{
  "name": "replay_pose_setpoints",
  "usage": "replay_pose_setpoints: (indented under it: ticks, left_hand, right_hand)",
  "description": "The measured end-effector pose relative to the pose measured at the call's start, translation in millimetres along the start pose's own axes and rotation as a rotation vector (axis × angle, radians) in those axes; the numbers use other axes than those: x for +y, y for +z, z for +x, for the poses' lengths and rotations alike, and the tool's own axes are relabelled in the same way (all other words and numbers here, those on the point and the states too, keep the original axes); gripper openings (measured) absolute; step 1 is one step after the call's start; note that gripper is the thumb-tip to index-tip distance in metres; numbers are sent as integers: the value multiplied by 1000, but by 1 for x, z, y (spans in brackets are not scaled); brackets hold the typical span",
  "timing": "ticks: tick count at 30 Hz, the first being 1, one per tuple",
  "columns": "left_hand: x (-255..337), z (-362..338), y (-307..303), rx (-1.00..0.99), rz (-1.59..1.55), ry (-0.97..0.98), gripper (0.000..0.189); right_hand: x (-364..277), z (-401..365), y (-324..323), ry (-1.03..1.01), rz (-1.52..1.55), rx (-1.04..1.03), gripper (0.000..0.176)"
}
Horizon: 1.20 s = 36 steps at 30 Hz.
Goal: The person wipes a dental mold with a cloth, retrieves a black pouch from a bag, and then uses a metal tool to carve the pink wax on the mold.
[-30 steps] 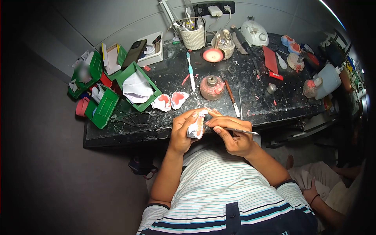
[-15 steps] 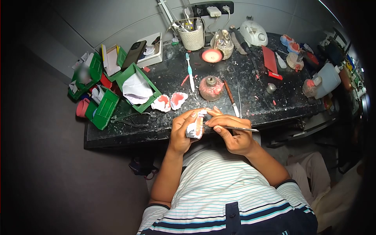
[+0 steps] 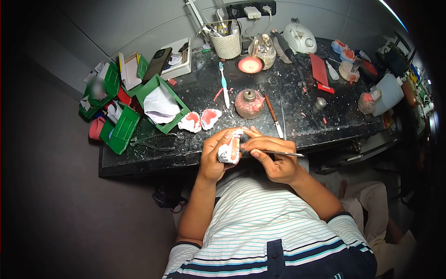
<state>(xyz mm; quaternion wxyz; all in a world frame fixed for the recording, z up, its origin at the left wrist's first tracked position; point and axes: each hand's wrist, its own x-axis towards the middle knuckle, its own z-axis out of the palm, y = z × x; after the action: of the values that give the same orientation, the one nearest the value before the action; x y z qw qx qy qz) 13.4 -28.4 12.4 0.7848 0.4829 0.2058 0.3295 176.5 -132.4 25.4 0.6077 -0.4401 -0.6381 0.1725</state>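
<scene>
My left hand point(image 3: 214, 156) is closed around a white plaster dental model point(image 3: 228, 152) with a pinkish wax strip and teeth on it, held just off the bench's front edge. In my right hand point(image 3: 276, 160) is a thin metal carving tool point(image 3: 290, 154), gripped like a pen. Its handle end points right; the working tip is hidden by my fingers beside the model. Some right fingertips are at the model's upper end. Behind my hands, two plaster casts with red wax point(image 3: 190, 122) lie on the bench, next to a glass spirit burner point(image 3: 250, 104).
A wax knife point(image 3: 273, 114) and toothbrush point(image 3: 224, 83) lie on the black bench point(image 3: 162, 157). Green boxes point(image 3: 162, 103) and pliers point(image 3: 153, 142) are at left. A bowl of pink wax point(image 3: 250, 65), tool basket point(image 3: 226, 45) and red wax sheets point(image 3: 318, 69) stand farther back. Another person's legs point(image 3: 367, 204) show at right.
The dental model has turned slightly in my left hand, and my right hand has shifted very little. The whole view has moved slightly; the bench items stay in place.
</scene>
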Motion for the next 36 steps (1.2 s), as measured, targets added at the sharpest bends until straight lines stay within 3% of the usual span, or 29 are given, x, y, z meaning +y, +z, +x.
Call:
replay_pose_setpoints:
  ticks: [11,15,17,21,23,26,29,36]
  left_hand:
    - [9,-2,-1,-99,6,-14,47]
    - [3,-1,-1,-118,-4,13,51]
    - [-1,1,-2,-100,8,32,52]
    - [-9,1,-4,-124,-5,128,42]
    - [-12,0,-2,-121,-70,138,39]
    - [-12,-1,3,-63,-162,146,33]
    - [-13,-1,-7,-158,-150,172,35]
    - [-16,-2,-7,-123,-135,200,39]
  right_hand:
    - [7,-2,-3,-46,107,158,18]
    - [10,-14,1,54,207,376,24]
    - [5,-18,-4,213,223,344,25]
    - [5,-10,0,1,-90,286,13]
    - [-1,-8,-2,50,-126,268,14]
    - [-8,-1,-1,-161,-420,167,25]
    - [-7,1,0,-284,-461,63,29]
    - [0,0,3,-334,-420,-29,30]
